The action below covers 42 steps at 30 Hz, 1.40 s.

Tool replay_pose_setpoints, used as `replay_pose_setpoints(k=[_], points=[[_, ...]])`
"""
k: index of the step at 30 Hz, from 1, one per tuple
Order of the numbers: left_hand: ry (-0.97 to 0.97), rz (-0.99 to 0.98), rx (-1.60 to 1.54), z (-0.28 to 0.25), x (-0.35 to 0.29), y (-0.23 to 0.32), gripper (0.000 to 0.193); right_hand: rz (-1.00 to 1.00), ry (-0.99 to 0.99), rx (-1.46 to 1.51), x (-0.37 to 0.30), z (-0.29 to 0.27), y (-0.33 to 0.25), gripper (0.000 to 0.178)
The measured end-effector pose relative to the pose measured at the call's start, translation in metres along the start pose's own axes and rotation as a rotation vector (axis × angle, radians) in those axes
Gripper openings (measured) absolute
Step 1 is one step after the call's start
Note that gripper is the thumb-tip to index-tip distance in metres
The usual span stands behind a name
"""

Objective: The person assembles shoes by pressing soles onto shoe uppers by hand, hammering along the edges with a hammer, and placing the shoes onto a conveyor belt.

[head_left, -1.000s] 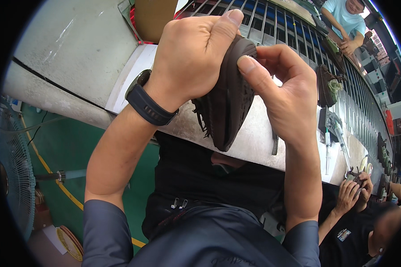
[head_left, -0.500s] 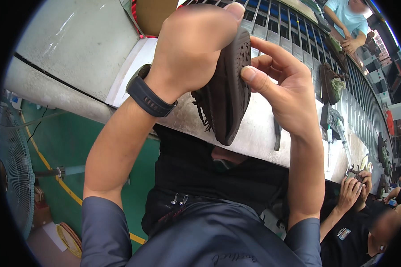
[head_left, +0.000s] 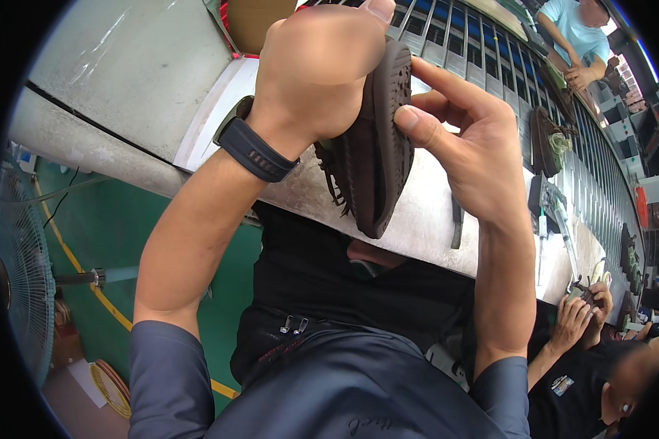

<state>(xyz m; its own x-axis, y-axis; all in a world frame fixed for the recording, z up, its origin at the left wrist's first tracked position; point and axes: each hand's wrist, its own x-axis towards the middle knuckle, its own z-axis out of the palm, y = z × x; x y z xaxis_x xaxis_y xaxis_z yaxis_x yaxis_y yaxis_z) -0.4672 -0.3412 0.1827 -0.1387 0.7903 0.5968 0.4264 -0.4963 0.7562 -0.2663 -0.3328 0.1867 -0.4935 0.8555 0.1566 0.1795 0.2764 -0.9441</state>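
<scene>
A dark brown shoe (head_left: 377, 157) with laces and a studded sole is raised over the worktable's front edge. One of its ends points down toward me and its sole faces right. My left hand (head_left: 318, 80), with a dark watch on the wrist, is closed on the shoe's far part; a blurred patch covers much of this hand. From the right, my right hand (head_left: 468, 135) touches the sole with bent thumb and fingertips, steadying it.
The pale worktable (head_left: 432, 212) holds a thin dark strip (head_left: 457, 223). Beyond runs a slatted roller conveyor (head_left: 476, 44) carrying another brown shoe (head_left: 545, 143). Syringe-like tools (head_left: 556, 208) lie at right, near a co-worker's hands (head_left: 582, 314). A fan (head_left: 25, 271) stands at left.
My left wrist has shifted slightly right and turned a little. The shoe has tilted slightly, showing more of its sole. Both hands stay on it.
</scene>
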Motion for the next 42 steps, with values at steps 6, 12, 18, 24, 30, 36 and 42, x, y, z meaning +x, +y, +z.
replay_pose_setpoints(k=[6, 12, 18, 24, 30, 36, 42], points=[[-0.007, 0.004, 0.038, 0.001, 0.000, 0.002, 0.055, -0.026, 0.000, -0.046, -0.002, 0.001, -0.003, 0.062], [-0.139, 0.001, 0.188, -0.013, -0.001, -0.001, 0.066, -0.064, 0.090, -0.068, -0.003, 0.006, -0.003, 0.059], [-0.253, 0.245, 0.366, -0.024, -0.002, 0.010, 0.086, -0.023, 0.138, 0.011, -0.013, 0.007, -0.001, 0.057], [-0.274, 0.321, 0.309, -0.046, -0.020, 0.027, 0.088, -0.041, 0.106, 0.079, -0.032, 0.018, -0.007, 0.054], [-0.377, 0.340, 0.265, -0.071, -0.042, 0.049, 0.090, -0.160, 0.101, 0.068, -0.053, 0.030, -0.015, 0.052], [-0.333, 0.238, 0.175, -0.083, -0.074, 0.060, 0.055, -0.217, 0.041, 0.108, -0.063, 0.044, -0.022, 0.043], [-0.281, 0.258, 0.179, -0.095, -0.089, 0.060, 0.048, -0.290, 0.021, 0.145, -0.065, 0.062, -0.027, 0.030]])
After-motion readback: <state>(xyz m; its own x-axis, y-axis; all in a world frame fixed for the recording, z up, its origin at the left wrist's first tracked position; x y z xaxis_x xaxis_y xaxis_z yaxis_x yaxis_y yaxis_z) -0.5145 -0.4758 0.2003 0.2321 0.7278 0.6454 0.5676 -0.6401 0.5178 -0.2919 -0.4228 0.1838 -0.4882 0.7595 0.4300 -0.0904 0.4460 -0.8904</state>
